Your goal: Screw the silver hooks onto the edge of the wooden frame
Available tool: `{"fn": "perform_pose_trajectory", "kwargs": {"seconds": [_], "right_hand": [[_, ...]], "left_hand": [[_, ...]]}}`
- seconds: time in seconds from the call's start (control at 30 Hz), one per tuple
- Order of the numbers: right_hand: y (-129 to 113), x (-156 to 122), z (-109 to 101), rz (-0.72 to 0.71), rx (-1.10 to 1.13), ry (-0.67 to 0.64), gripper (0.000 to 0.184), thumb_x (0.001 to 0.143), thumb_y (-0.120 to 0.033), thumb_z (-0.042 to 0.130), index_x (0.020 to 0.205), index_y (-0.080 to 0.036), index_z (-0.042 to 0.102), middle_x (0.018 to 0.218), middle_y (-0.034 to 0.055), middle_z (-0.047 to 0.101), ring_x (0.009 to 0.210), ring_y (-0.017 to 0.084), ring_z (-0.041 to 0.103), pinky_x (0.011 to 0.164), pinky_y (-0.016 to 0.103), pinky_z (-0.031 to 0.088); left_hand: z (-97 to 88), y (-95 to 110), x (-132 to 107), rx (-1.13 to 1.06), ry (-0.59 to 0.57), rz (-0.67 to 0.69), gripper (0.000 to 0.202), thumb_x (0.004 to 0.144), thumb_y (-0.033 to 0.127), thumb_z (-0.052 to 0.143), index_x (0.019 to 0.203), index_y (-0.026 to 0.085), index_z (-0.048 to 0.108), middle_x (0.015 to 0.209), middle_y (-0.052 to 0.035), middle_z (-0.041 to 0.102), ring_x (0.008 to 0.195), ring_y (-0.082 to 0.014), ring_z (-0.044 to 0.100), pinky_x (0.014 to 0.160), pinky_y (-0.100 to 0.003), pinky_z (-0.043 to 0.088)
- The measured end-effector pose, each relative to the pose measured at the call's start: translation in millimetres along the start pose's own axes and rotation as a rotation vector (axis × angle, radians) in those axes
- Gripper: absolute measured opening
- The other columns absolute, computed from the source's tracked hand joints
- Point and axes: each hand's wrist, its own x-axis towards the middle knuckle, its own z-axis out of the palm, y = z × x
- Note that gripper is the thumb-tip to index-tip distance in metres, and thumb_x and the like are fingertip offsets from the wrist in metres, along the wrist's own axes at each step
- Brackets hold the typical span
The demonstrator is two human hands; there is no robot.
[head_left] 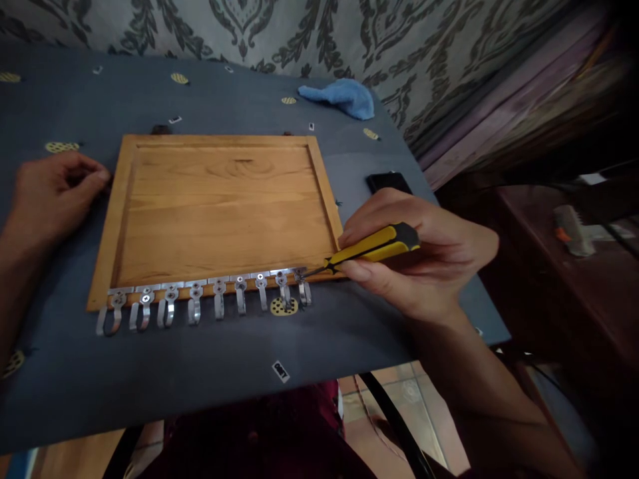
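Observation:
My right hand [424, 253] grips a yellow and black screwdriver [372, 247] between thumb and fingers. Its tip meets the last hook at the right end of a metal hook strip [229, 283]. The strip, with several curved hooks and cross-head screws, lies along the near edge of a framed wooden board [219, 206]. Beside the board's left edge rests my left hand [57, 193], its fingers curled in and the thumb tip close to the frame. Whether it touches the board or has something inside cannot be made out.
A blue cloth [344, 98] lies at the table's far right corner. Behind my right hand is a black phone-like object [388, 182]. Patterned curtain fabric [279, 33] hangs along the back. A dark red piece of furniture [544, 266] stands to the right.

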Motion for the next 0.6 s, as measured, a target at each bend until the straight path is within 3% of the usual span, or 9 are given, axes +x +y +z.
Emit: {"fn": "perform_pose_trajectory", "kwargs": {"seconds": [0.27, 0.43, 0.6], "right_hand": [[-0.9, 1.0, -0.8, 0.005, 0.003, -0.052, 0.021, 0.072, -0.007, 0.076, 0.088, -0.02, 0.071, 0.075, 0.0031, 0.069, 0.064, 0.016, 0.06, 0.055, 0.032, 0.051], [-4.4, -2.7, 1.8, 0.147, -0.001, -0.018, 0.012, 0.078, -0.021, 0.076, 0.086, -0.027, 0.069, 0.075, -0.001, 0.069, 0.064, 0.016, 0.062, 0.057, 0.033, 0.052], [-5.9, -5.4, 6.4, 0.152, -0.012, 0.009, 0.009, 0.081, -0.025, 0.075, 0.086, -0.026, 0.068, 0.074, -0.0011, 0.068, 0.063, 0.016, 0.061, 0.055, 0.032, 0.052]], "left_hand": [[1.4, -6.5, 2.0, -0.02, -0.009, 0.023, 0.044, 0.075, 0.049, 0.048, 0.098, 0.015, 0.065, 0.076, 0.0018, 0.057, 0.063, -0.0085, 0.046, 0.065, -0.023, 0.04], [-2.1, 0.0, 1.4, -0.02, -0.042, 0.009, 0.043, 0.074, 0.048, 0.048, 0.095, 0.015, 0.065, 0.075, 0.001, 0.057, 0.065, -0.0097, 0.048, 0.06, -0.022, 0.036], [-3.1, 1.5, 2.6, 0.014, -0.045, 0.035, 0.044, 0.072, 0.049, 0.046, 0.093, 0.015, 0.065, 0.074, 0.0, 0.056, 0.061, -0.0104, 0.046, 0.059, -0.024, 0.034]]}}
